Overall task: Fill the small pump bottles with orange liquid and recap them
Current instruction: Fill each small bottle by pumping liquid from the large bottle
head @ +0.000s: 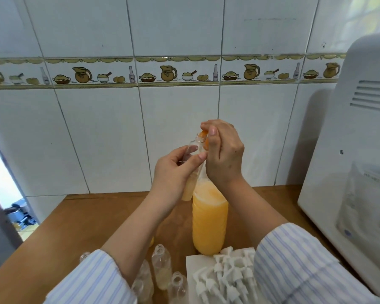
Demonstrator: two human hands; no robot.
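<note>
**Small bottle held up at the funnel, fill in progress**

Small pump bottle (190, 170) is being held in the air directly above the big orange-liquid bottle (210, 218), long axis tilted, neck up and leaning right, base down-left. Some pale liquid is showing in its lower part; upper part is looking clear. An orange piece (203, 137), probably a small funnel, is sitting at its mouth.

Left hand (176, 170) is wrapping the small bottle's body, fingers closed around it, thumb across the front. Right hand (224, 150) is nearer the mouth, fingers pinched narrow on the orange piece; what else it is holding, can't tell.

Judgement: next move hinges on keeping neck and funnel coaxial.

In front of the big bottle: uncapped empties (161, 266) to its left, white pump caps (226, 275) piled to its right.
</note>
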